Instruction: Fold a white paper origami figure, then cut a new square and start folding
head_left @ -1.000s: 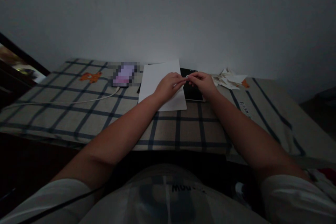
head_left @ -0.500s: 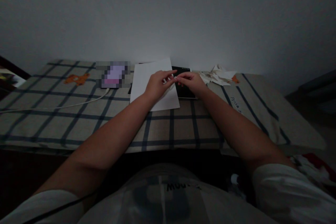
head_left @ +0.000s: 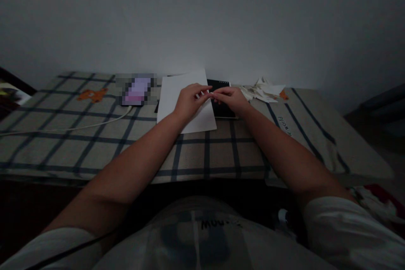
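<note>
Between left hand (head_left: 189,102) and right hand (head_left: 232,98): tiny white paper scrap (head_left: 209,93), pinched.

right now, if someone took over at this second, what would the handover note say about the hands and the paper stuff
Left hand: on the white sheet, fingertips pinching a small white paper bit.
Right hand: over the black notebook, fingertips meeting the left's at the same bit.
The sheet lies flat on the checked cloth, overlapping the notebook's left edge. A pile of paper scraps sits to the right by the wall; a phone with a white cable sits to the left.
Done: scraps already piled up.
Left: the big sheet looks whole; too dim to judge the small bit.
</note>
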A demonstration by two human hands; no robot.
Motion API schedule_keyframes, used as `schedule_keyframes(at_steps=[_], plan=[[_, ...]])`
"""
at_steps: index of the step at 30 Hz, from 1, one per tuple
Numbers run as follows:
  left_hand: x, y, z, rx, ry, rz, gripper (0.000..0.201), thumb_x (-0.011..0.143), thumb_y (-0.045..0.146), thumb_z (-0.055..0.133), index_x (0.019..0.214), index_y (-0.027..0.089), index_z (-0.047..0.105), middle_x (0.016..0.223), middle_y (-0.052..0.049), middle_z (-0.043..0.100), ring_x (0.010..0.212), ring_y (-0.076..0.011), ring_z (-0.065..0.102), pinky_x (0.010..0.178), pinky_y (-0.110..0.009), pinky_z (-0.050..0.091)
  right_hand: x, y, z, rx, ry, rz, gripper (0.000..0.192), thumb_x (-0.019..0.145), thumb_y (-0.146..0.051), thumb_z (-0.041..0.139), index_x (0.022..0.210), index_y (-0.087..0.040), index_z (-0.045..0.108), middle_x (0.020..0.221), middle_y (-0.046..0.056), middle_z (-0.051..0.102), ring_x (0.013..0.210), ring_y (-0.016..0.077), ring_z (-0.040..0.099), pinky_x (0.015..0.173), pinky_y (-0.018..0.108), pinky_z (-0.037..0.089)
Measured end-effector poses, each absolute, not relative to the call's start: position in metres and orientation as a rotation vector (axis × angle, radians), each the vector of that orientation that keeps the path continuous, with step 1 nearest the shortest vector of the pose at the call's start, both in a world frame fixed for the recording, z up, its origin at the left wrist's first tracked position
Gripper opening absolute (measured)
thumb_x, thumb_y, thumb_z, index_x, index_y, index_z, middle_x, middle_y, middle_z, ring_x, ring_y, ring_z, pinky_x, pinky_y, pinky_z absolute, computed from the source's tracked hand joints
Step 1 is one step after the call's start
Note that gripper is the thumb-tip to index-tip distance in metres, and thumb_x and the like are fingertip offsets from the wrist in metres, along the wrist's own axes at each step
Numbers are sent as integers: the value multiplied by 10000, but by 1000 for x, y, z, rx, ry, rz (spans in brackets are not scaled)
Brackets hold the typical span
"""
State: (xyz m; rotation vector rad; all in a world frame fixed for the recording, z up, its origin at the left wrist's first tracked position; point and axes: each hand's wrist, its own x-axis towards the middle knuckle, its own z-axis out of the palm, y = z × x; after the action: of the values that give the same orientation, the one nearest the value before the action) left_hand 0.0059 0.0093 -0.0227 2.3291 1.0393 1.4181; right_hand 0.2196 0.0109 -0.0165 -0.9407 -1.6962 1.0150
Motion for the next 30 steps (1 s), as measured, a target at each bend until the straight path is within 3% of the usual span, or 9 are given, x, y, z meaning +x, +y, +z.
schedule_keyframes(at_steps=[7, 18, 30], plan=[[7, 7, -18, 2297, 1017, 1420, 143, 979, 367, 789, 962, 239, 850, 933, -44, 812, 828, -175, 699, 768, -315, 542, 220, 9, -16, -866, -1709, 1015, 321, 804, -561, 856, 847, -243, 838, 837, 32, 790, 734, 155, 631, 714, 328, 536], [7, 3, -18, 2281, 986, 1377, 199, 1005, 378, 732, 1027, 242, 874, 993, -58, 833, 895, -183, 720, 776, -310, 539, 218, 11, -18, -923, -1685, 986, 321, 808, -532, 835, 824, -212, 806, 775, 18, 748, 701, 139, 598, 687, 299, 511], [9, 6, -21, 2178, 1027, 1432, 121, 929, 320, 794, 952, 231, 873, 910, -45, 832, 777, -166, 699, 726, -305, 534, 218, 12, -22, -963, -1692, 930, 331, 773, -546, 858, 821, -219, 832, 799, 31, 787, 726, 159, 629, 720, 330, 519]])
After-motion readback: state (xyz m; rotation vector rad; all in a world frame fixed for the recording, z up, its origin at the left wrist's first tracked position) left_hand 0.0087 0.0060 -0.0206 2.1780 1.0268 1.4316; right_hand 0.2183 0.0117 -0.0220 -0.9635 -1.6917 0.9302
